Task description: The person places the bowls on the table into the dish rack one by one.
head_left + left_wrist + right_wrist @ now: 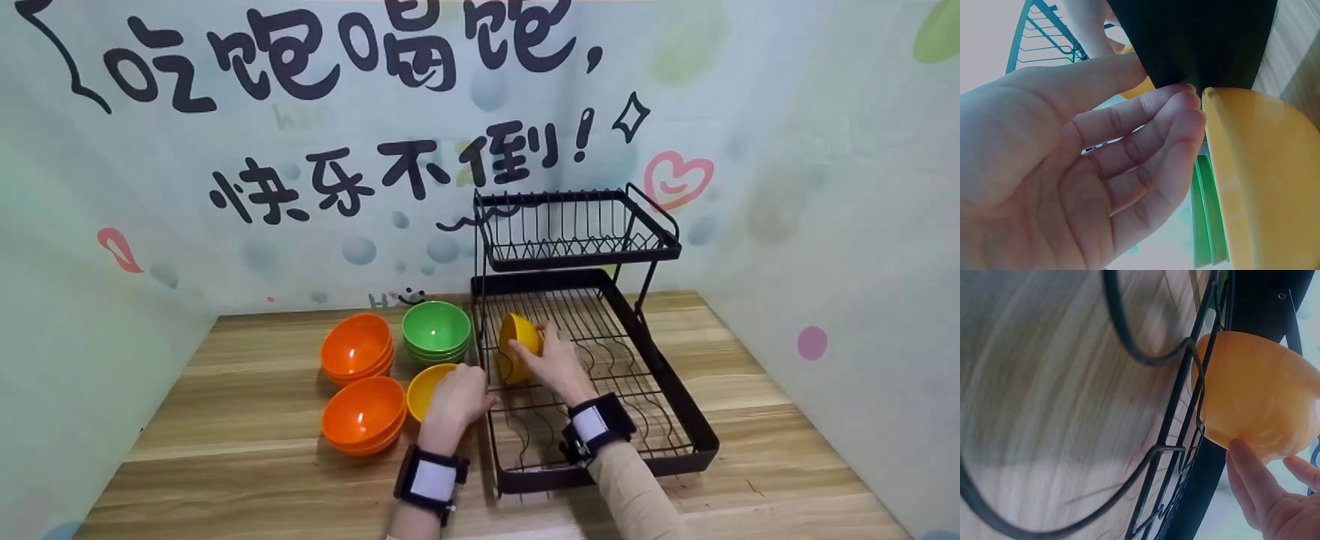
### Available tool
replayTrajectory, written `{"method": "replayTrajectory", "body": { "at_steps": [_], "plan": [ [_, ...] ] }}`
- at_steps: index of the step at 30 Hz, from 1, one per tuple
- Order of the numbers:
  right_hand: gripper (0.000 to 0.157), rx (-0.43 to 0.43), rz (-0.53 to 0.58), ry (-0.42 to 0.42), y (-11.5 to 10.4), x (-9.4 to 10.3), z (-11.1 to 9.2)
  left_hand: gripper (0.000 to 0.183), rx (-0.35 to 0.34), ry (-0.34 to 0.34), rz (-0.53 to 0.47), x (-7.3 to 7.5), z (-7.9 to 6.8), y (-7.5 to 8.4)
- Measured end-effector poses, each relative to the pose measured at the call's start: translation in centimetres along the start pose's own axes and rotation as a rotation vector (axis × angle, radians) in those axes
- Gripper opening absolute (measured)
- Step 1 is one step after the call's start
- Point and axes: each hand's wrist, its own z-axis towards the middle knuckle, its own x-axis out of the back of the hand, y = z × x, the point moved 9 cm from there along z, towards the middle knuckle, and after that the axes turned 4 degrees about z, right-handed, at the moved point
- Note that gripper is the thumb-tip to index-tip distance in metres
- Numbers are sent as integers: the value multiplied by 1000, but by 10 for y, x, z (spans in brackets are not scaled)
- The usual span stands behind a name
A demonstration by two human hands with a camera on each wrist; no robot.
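My right hand (pixel 559 365) holds a yellow bowl (pixel 517 337) tipped on its side, near the left edge of the lower tier of a black dish rack (pixel 551 480). In the right wrist view, fingertips lie on the outside of this bowl (pixel 1258 394), close by the rack's wires. My left hand (pixel 459 397) is over the right part of another yellow bowl (pixel 424 390), which sits on the table left of the rack. The left wrist view shows its fingers loosely bent, fingertips right at that bowl's rim (pixel 1230 169), and nothing in the palm (pixel 1033 169).
Stacked green bowls (pixel 436 330) stand behind the yellow bowl on the table. Two stacks of orange bowls, one behind (pixel 356 349) and one in front (pixel 364 412), are farther left. The rack's upper tier (pixel 585 260) overhangs its back part. Printed walls enclose the wooden table (pixel 225 450).
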Motion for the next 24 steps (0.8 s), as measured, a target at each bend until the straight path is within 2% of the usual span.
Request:
{"method": "replayTrajectory", "body": {
  "at_steps": [8, 18, 24],
  "plan": [
    [61, 51, 8, 8, -8, 3, -4, 23, 3, 5, -13, 1, -1, -2],
    [60, 53, 13, 14, -11, 7, -3, 29, 26, -94, -65, -1, -4, -12],
    [55, 79, 25, 72, -19, 20, -7, 31, -21, -91, -48, 2, -5, -15]
  ]
}}
